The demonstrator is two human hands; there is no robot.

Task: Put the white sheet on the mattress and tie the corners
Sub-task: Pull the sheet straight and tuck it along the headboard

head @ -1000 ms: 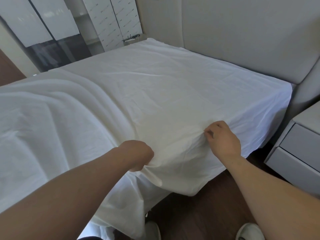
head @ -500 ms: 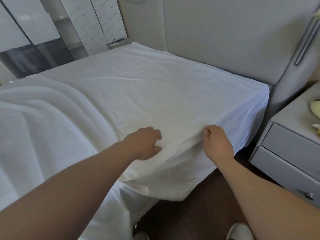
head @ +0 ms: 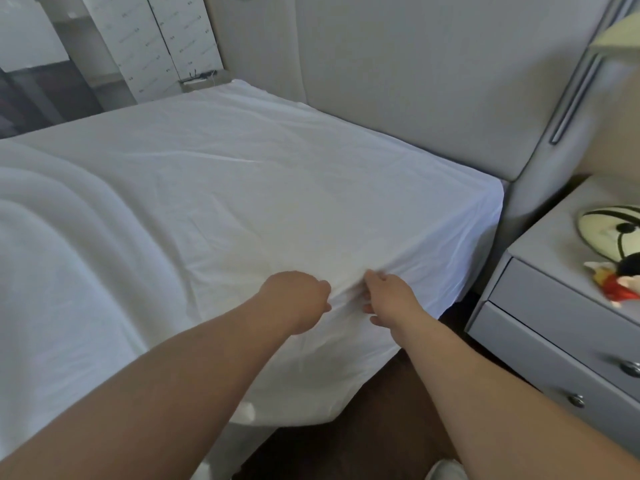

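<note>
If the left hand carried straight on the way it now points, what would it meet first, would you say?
The left hand points rightward along the bed edge, so it would probably meet the right hand first, across a bunched fold of white sheet; depth is unclear.

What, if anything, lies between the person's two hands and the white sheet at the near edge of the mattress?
Nothing visible. The left hand and right hand are both already on the white sheet at the mattress's near edge, close together, with only bunched cloth between them.

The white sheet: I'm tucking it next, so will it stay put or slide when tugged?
The white sheet looks thin and floppy: it wrinkles and bunches where the left hand and right hand gather it. It probably slides easily, since loose folds drape freely off the side.
</note>
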